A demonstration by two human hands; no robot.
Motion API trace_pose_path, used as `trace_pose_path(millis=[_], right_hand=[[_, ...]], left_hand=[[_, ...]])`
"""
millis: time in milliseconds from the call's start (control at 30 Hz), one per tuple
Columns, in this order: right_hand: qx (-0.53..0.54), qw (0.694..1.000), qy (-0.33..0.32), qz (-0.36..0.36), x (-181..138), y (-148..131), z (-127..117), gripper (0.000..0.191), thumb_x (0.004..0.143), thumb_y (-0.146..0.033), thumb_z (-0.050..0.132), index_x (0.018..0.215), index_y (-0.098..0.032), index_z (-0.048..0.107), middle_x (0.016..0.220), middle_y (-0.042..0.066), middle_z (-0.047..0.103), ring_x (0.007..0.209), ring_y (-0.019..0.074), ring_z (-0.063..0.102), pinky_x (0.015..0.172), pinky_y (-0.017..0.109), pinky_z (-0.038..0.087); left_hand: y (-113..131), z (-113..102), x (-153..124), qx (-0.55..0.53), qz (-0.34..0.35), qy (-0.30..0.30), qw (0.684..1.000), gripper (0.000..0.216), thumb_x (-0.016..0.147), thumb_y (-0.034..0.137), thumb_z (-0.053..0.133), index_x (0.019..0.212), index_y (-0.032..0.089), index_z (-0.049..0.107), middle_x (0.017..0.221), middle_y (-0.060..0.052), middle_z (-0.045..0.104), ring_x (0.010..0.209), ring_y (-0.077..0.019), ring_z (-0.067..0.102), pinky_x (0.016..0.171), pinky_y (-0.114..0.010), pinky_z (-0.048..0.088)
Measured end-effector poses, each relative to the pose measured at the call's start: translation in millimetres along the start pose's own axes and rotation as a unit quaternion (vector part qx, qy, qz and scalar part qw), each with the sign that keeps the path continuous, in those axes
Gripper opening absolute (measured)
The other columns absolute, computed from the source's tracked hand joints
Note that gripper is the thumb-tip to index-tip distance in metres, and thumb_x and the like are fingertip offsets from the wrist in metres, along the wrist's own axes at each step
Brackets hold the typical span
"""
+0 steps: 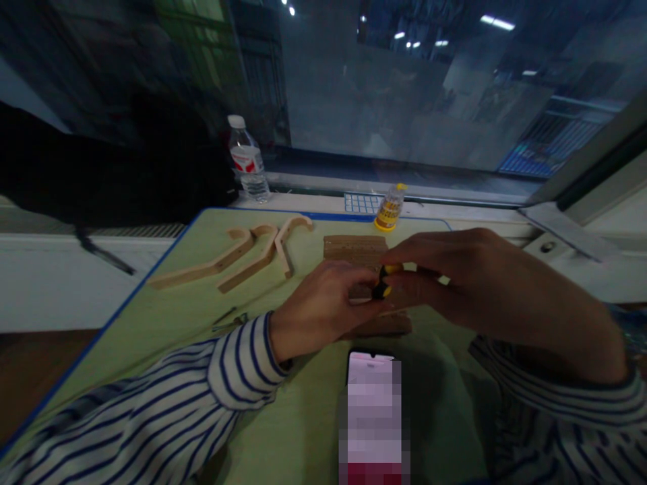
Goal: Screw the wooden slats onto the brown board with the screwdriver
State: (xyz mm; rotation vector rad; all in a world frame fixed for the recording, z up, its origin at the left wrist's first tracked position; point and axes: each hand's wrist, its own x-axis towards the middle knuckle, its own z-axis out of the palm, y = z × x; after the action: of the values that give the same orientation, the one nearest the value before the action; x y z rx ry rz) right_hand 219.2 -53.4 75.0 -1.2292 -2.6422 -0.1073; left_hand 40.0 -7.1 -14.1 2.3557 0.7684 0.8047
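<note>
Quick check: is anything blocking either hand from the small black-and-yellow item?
Nothing visible: the left hand and right hand both have fingertips at the black-and-yellow item. The brown pieces lie beneath, and the phone lies nearer the wearer.

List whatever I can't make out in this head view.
All in the head view:
Black-and-yellow object: full shape, hidden by the left hand and right hand.
Brown board: middle, covered by both hands.
Smartphone: screen content, masked by pixelation; lower end, cut off by the bottom edge.
Yellow-capped bottle: label wording, too small and blurred.
Small dark items beside the striped left sleeve: too blurred to identify.
</note>
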Motion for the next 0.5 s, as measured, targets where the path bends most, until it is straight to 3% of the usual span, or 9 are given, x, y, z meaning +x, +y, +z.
trace_pose_path(millis=[133, 300, 500], right_hand=[[0.007, 1.0, 0.005, -0.017, 0.2, 1.4, -0.1, 0.019, 0.089, -0.026, 0.051, 0.101, -0.02, 0.065, 0.09, 0.001, 0.07, 0.077, 0.0149, 0.064, 0.066, 0.025, 0.043], [0.027, 0.998, 0.034, -0.044, -1.7, 0.8, -0.6, 0.03, 0.09, -0.024, 0.049, 0.119, -0.02, 0.055, 0.112, 0.003, 0.067, 0.094, 0.0155, 0.063, 0.076, 0.025, 0.044], [0.043, 0.998, -0.018, -0.032, -0.6, -1.3, -1.1, 0.018, 0.09, -0.021, 0.049, 0.098, -0.019, 0.064, 0.091, 0.0, 0.07, 0.077, 0.0135, 0.063, 0.064, 0.024, 0.042]], left_hand=[[-1.3, 2.2, 0.6, -0.002, -0.006, 0.003, 1.0, 0.026, 0.082, 0.043, 0.06, 0.09, 0.02, 0.068, 0.085, -0.001, 0.069, 0.077, -0.0152, 0.061, 0.071, -0.026, 0.041], [-1.0, 2.2, 0.1, -0.037, -0.017, -0.008, 0.999, 0.024, 0.083, 0.041, 0.059, 0.086, 0.019, 0.068, 0.081, 0.0, 0.068, 0.074, -0.0135, 0.061, 0.067, -0.024, 0.041], [1.1, -0.7, 0.2, -0.053, -0.031, -0.027, 0.998, 0.025, 0.084, 0.04, 0.058, 0.08, 0.016, 0.068, 0.074, 0.0, 0.065, 0.068, -0.0115, 0.058, 0.064, -0.022, 0.041]])
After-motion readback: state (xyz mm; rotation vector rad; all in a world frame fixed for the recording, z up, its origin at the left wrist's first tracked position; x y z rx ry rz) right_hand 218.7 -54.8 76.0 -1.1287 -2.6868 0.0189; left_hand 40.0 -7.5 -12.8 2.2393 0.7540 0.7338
